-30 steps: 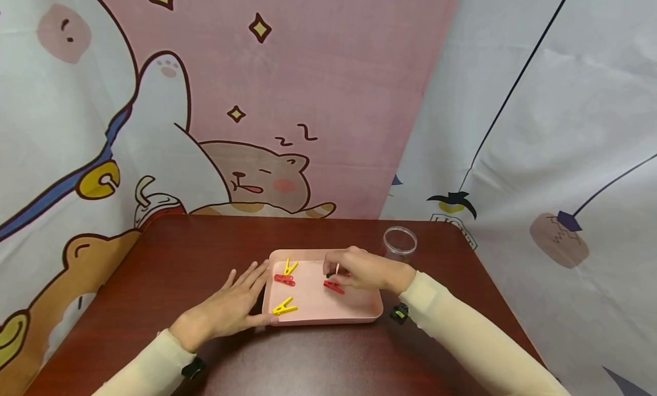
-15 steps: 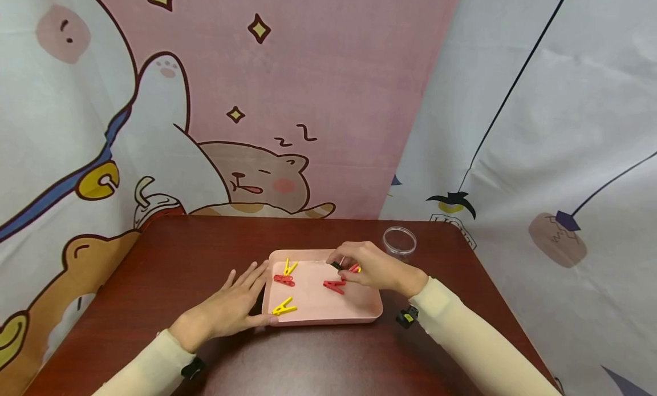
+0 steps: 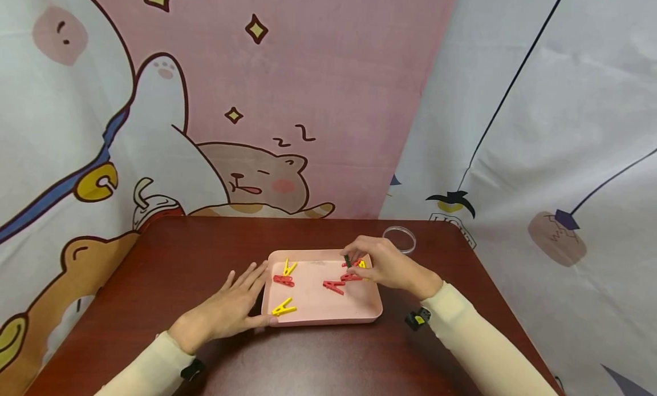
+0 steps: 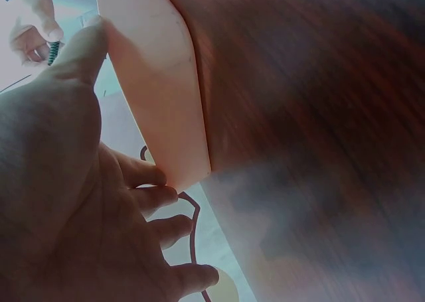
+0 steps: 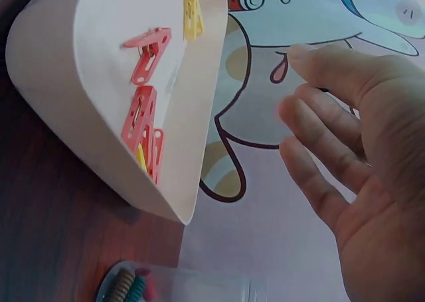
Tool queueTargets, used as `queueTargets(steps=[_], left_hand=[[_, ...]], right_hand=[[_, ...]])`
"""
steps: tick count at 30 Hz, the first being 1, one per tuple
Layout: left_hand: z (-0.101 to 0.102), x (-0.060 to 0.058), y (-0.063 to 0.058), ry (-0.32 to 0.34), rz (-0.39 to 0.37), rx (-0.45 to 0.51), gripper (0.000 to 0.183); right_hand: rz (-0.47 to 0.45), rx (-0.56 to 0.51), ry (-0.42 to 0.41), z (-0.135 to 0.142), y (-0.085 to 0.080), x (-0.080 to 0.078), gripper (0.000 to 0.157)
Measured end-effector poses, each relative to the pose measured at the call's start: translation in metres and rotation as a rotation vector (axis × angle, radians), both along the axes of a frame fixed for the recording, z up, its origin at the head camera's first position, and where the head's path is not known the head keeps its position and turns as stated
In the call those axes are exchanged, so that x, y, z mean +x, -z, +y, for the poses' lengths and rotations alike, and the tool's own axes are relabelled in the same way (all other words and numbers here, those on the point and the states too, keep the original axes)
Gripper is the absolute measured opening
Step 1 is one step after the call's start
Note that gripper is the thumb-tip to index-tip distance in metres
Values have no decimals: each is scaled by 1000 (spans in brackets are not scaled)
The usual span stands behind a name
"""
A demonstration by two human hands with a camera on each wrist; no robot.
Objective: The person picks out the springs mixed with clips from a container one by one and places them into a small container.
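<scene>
My right hand (image 3: pixel 392 265) pinches a small dark green spring-like coil (image 3: pixel 348 261) between thumb and fingertips, over the right back part of a pink tray (image 3: pixel 308 296). The coil (image 4: pixel 53 52) also shows in the left wrist view; in the right wrist view the hand mostly hides it. Below that hand lie several clothespins, among them a red clothespin (image 3: pixel 335 286) and a yellow clothespin (image 3: pixel 363 265). My left hand (image 3: pixel 223 310) lies spread at the tray's left side, its thumb on the near left corner and fingertips against the rim.
At the tray's left end are a yellow clothespin (image 3: pixel 290 267), a red clothespin (image 3: pixel 284 280) and another yellow clothespin (image 3: pixel 284 307). A clear plastic jar (image 5: pixel 206 285) stands behind the tray on the right, with several coloured coils (image 5: pixel 136 289) inside. A printed cloth (image 3: pixel 333 99) hangs behind the table.
My right hand has moved right and back with the coil, away from the red clothespins, and more of them now show. The left hand stays at the tray's edge.
</scene>
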State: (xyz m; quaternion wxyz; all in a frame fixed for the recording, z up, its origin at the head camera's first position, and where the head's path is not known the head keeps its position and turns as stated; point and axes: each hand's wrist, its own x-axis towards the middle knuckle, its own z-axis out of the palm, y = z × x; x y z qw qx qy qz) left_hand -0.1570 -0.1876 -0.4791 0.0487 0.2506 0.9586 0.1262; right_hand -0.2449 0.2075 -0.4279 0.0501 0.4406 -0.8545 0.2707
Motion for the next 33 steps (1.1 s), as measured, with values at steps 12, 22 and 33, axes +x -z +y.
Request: queueTargets(steps=[12,22,33], left_hand=[[0,0,2,8,-14,-10,112],[-1,-2,3,7,-23,-10,114],[-2,-2,5,7,-15,5,112]], right_hand=[[126,-69,122,24,1,1,42],[121,-107,269,53,3,0,43],[168,-133,372,81,6,-10,42]])
